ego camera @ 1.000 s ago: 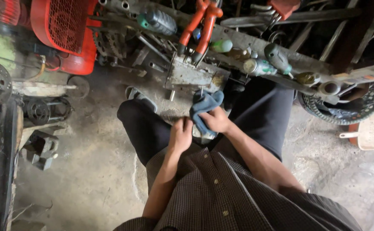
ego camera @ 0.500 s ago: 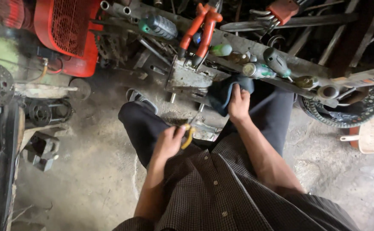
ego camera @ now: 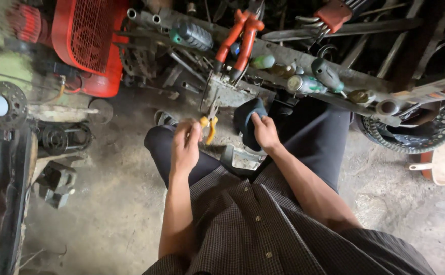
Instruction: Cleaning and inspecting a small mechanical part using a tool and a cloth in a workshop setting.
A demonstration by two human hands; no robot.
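Note:
My left hand [ego camera: 185,145] holds small pliers with yellow handles [ego camera: 210,124] above my left knee, jaws pointing up toward a grimy metal engine part [ego camera: 226,92]. My right hand [ego camera: 265,132] grips a dark blue rag [ego camera: 247,121] just right of that part, in front of my knees. I sit or crouch in dark trousers and a checked shirt [ego camera: 253,224].
A slanted metal shelf [ego camera: 294,58] holds large red-handled pliers [ego camera: 239,40], screwdrivers [ego camera: 314,81] and small bottles. A red machine housing [ego camera: 87,43] stands at upper left, sprockets [ego camera: 8,102] at left, a chain ring [ego camera: 411,135] and a white dustpan [ego camera: 444,163] at right. Concrete floor below.
Both hands were together on the rag. The right hand then lifted the rag up toward the shelf and came back lower. The left hand took the yellow pliers and raised them.

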